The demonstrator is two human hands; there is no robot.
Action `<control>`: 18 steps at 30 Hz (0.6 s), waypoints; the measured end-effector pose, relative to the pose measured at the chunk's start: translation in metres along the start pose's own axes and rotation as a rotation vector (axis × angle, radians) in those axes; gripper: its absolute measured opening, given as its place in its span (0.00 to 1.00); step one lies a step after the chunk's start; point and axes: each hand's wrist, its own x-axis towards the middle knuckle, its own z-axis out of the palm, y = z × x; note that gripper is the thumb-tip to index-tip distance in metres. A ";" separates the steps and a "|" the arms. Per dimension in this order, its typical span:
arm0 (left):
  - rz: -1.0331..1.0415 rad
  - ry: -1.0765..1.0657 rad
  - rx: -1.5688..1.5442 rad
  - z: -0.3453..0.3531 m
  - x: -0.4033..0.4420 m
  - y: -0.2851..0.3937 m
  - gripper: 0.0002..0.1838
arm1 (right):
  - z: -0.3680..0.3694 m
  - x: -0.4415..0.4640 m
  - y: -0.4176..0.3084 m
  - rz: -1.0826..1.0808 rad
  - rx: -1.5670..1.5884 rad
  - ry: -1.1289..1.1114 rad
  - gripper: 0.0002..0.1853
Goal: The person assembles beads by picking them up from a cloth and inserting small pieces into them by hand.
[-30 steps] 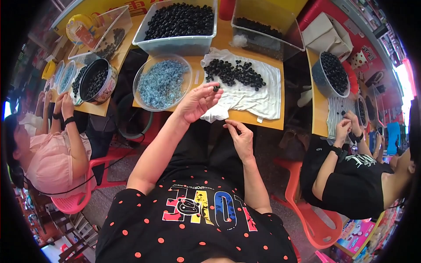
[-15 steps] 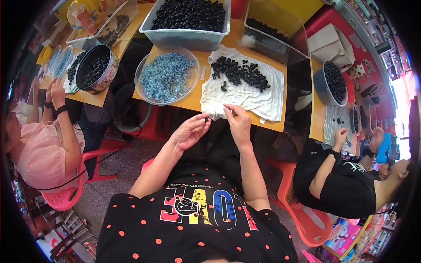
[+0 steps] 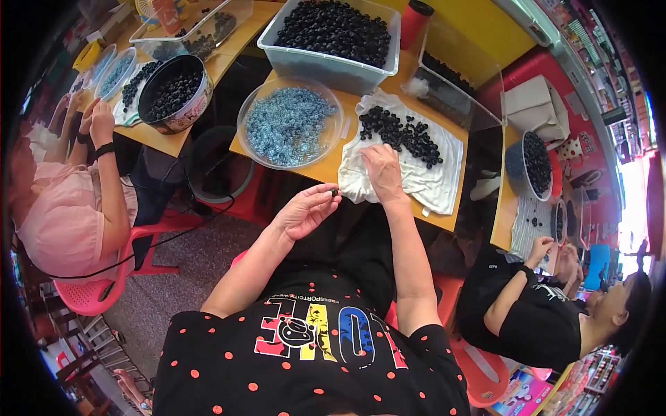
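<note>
My left hand (image 3: 309,213) is closed in a pinch, with a small black round piece (image 3: 334,193) between thumb and fingertips, held in front of the table edge. My right hand (image 3: 383,172) reaches over the white cloth (image 3: 436,187), its bent fingers drawn together at the near left side of a pile of black round pieces (image 3: 409,139). Whatever its fingertips pinch is hidden. Left of the cloth stands a round clear bowl (image 3: 244,132) full of small bluish transparent pieces (image 3: 288,125).
A large clear bin (image 3: 326,68) heaped with black pieces stands behind the bowl. Another clear box (image 3: 451,90) sits at the back right. People work at both sides, near a black pot (image 3: 175,104) on the left and a tub (image 3: 531,166) on the right.
My right hand has left its place beside my left hand and moved forward onto the cloth. My left hand keeps the small black piece. The whole view has shifted a little.
</note>
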 end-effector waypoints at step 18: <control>0.279 0.032 0.271 0.027 0.015 -0.014 0.09 | -0.065 -0.041 -0.095 0.522 0.695 0.112 0.08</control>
